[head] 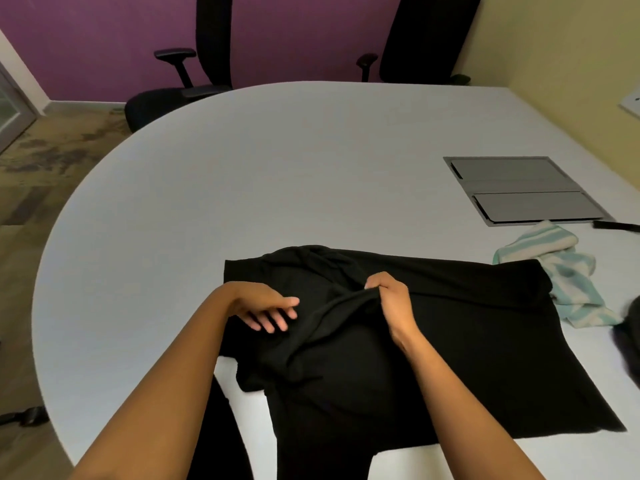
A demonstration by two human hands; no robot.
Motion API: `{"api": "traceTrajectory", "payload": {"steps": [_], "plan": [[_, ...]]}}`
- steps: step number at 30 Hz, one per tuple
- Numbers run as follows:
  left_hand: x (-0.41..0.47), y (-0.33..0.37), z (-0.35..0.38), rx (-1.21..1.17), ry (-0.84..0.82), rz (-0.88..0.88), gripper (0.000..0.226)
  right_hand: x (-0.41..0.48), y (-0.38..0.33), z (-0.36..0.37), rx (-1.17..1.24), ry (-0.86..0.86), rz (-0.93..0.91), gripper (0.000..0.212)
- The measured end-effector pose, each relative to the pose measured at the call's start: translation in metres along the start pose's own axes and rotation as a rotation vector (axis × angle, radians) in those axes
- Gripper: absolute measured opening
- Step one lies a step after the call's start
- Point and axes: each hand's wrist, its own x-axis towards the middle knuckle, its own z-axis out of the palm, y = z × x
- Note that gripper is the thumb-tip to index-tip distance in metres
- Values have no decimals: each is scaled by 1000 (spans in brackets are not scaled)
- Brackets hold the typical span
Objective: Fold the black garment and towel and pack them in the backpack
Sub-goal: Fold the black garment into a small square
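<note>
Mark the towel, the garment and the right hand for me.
towel [568, 271], head view, striped middle of the crumpled cloth.
garment [485, 341], head view, flat right part.
right hand [389, 299], head view, back of the hand, pinching a garment fold.

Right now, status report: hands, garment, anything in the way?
Right hand pinches a fold of the black garment. Left hand open, resting on it. Towel crumpled against garment's right edge.

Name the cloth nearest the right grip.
The black fabric garment: the right grip pinches a raised fold of it; the mint-and-white striped towel lies crumpled, unheld.
</note>
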Motion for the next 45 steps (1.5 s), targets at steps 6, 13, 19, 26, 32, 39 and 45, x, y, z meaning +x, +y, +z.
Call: {"api": "traceTrajectory", "payload": {"steps": [6, 13, 19, 26, 32, 39, 45], "plan": [[24, 3, 12, -107, 332, 147, 30, -8, 34, -40, -438, 3, -53, 40], [66, 21, 10, -623, 539, 54, 47, -5, 31, -29, -433, 195, 104, 17], [83, 52, 14, -820, 502, 67, 54, -3, 26, -16, -441, 84, 205, 54], [94, 65, 20, -885, 597, -9, 48, 0, 21, -24, 222, -8, 434, 50], [90, 71, 21, -861, 628, -22, 61, -12, -10, -23, 583, -312, 379, 46], [81, 74, 15, -1031, 598, -58, 34, -25, -23, -10, 662, -470, 299, 47], [51, 50, -7, -1052, 829, -62, 44, -30, -19, -25, 724, -353, 297, 48]]}}
